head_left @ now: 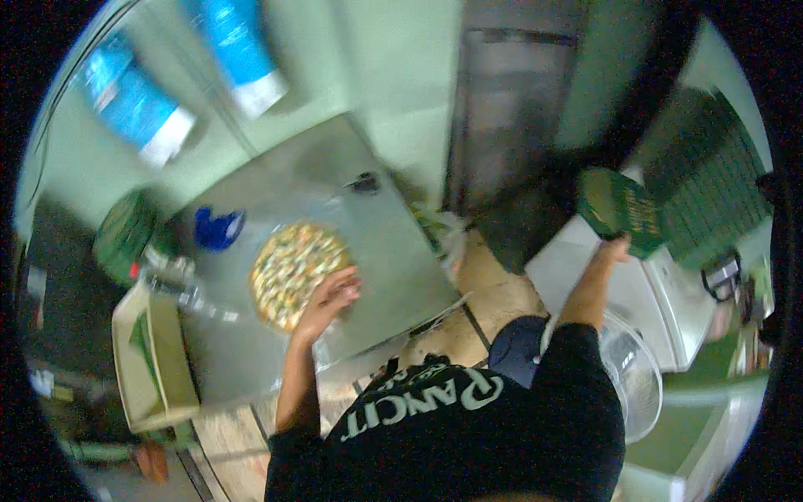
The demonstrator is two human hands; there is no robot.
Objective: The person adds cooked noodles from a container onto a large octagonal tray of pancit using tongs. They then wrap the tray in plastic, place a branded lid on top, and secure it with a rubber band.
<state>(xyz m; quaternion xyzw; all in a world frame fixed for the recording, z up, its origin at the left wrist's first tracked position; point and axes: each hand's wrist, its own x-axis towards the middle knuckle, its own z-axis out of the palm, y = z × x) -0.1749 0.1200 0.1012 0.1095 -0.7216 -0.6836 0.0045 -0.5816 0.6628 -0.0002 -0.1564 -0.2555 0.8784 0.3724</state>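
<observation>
Pizza (288, 269), round and flat, with a mottled green, whitish and orange topping, near the middle of the grey metal desk (397, 247). Over its right edge, the left grip (336, 291), released, fingers half bent with nothing visibly grasped; impossible to tell through the blur whether touching the crust or just above. Well apart on the right, away from the desk, the right grip (618, 248), clenched on the near edge of a flat green box (617, 205) with pale lettering.

On the desk, just beyond the pizza toward the upper left, a dark blue object (219, 229), too blurred to name; near the far right edge, a small black object (365, 183). Along the left side, a long cream tray (159, 416) with something green inside, and farther back a rounded green stack (124, 227).

Beyond, on the pale green wall (397, 84), two blue packages (138, 105) with white ends, both tilted. Under the right arm, a white chest (554, 258) and a clear round tub (637, 389); farther right, a tall stack of green boxes (707, 188). Closest of all, a black shirt (468, 443) with pale lettering.
</observation>
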